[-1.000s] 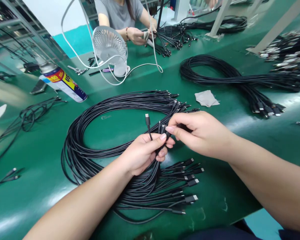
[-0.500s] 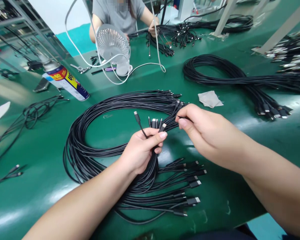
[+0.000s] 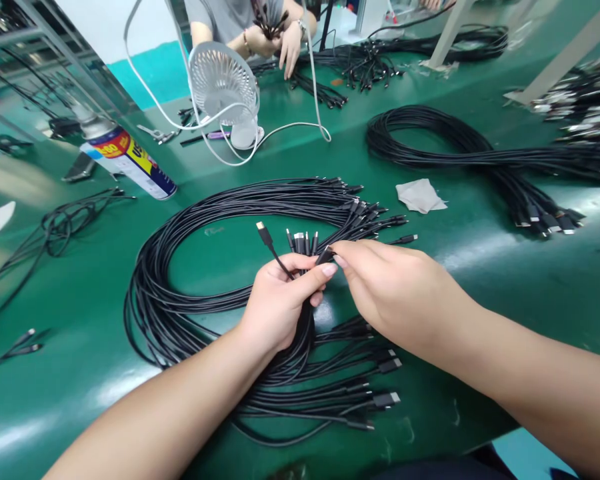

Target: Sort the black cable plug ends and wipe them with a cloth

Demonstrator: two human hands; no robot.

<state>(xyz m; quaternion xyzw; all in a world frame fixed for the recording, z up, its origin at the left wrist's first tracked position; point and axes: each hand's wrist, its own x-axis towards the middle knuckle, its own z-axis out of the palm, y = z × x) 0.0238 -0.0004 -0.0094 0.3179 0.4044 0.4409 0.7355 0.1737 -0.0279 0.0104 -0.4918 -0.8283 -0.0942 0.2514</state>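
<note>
My left hand (image 3: 285,293) is closed round a bunch of black USB cables (image 3: 306,327), their plugs sticking up above the fingers. One cable end (image 3: 266,235) leans out to the left, apart from the others. Between left thumb and forefinger sits a black connector (image 3: 325,255). My right hand (image 3: 395,287) pinches at the tip of that connector; its fingertips hide whether it holds anything else. Under both hands lies a large coil of black cables (image 3: 153,280), with loose plug ends (image 3: 387,400) fanned toward the right.
A spray can (image 3: 130,157) stands left of a small white fan (image 3: 223,87) with a looping white cord. Another cable bundle (image 3: 430,137) lies at right, near a scrap of white cloth (image 3: 421,196). Across the green table (image 3: 455,373), a co-worker's hands (image 3: 275,43) hold cable ends.
My right hand has come down and left, from the coil's upper cable ends to the connector in my left hand. The co-worker's hands have come together, raising a bunch of cable ends.
</note>
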